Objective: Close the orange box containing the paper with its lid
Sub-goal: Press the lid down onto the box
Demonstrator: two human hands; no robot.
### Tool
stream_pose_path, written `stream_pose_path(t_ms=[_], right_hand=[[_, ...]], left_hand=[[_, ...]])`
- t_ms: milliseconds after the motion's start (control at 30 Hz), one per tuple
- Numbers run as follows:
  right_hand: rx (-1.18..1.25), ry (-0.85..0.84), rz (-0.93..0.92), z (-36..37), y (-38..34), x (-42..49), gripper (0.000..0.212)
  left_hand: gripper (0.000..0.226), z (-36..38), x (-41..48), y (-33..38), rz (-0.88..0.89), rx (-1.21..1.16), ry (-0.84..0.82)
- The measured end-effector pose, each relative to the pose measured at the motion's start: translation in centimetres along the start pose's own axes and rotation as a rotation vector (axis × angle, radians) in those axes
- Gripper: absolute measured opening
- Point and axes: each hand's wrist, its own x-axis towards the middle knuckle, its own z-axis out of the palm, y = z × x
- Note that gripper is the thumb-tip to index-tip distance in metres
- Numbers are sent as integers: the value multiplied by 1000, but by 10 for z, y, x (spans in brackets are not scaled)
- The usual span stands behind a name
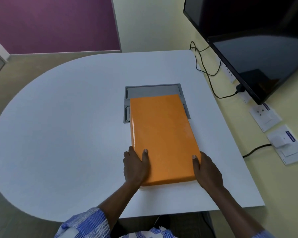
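Sleeves: blue-and-white woven cuffs (pixel 86 224) sit at the bottom edge of my feed, nearest the lens; the right forearm runs out of frame at the lower corner.
Orange box: a glossy orange rectangular cardboard box (pixel 163 140) lies flat on the white table (pixel 58 134), lid uppermost. Its far end overlaps a grey recessed cable hatch (pixel 151 91) set in the tabletop.
Left hand: the left hand (pixel 135 166) clasps the near left corner, thumb on top, fingers down the side wall.
Right hand: the right hand (pixel 207 170) mirrors it on the near right corner, thumb on the top face.
Why so held: I judge both hands are squaring the lid over the base and pressing it home, one on each side so it goes down evenly.
Progress: the lid looks seated or nearly so; I can pick out no seam or gap.
Hidden: the paper is out of sight under the lid, and the base cannot be told from the lid. Fingertips on the side walls are covered.
Surroundings: a black flat screen (pixel 258 40) hangs at right, cut off by the frame, with black cables (pixel 205 67) and white wall sockets (pixel 265 117) below it.
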Motion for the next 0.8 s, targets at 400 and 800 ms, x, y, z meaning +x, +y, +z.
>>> stream_pose_path(t_ms=[400, 800], right_hand=[[39, -85, 44, 13, 8, 6, 54], [417, -65, 194, -6, 37, 24, 38]], left_hand=[[71, 6, -5, -3, 15, -43, -15], [62, 17, -11, 24, -59, -354, -189]])
